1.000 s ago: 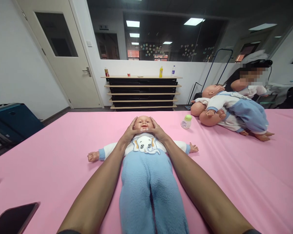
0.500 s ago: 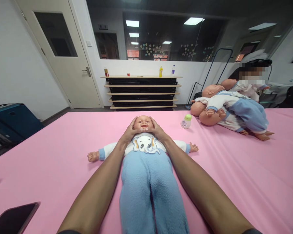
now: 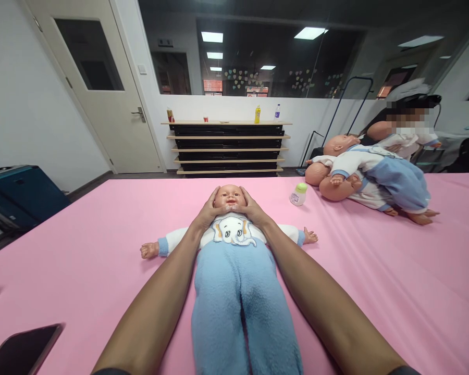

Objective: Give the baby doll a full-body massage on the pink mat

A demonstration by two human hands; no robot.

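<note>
Two-handed hold on the head of a supine doll

The doll (image 3: 237,271) lies on its back along the middle of a pink-covered surface (image 3: 101,250), its head near the far edge, its arms spread to either side and its legs toward the viewer. It wears a white top with an elephant motif (image 3: 233,230) and light blue trousers. The left hand (image 3: 212,204) and the right hand (image 3: 249,204) grip the head between them: each curves along one side of it, and the thumbs come together at the chin. To the right of the head, a small green-capped bottle (image 3: 298,195) stands near a pile of dolls (image 3: 375,169). Behind the pile is a person (image 3: 408,92) in a white cap. At the near left corner lies a phone (image 3: 23,349). Beyond the far edge, a low rack (image 3: 229,150) carries drinks, including a yellow bottle (image 3: 257,114).
</note>
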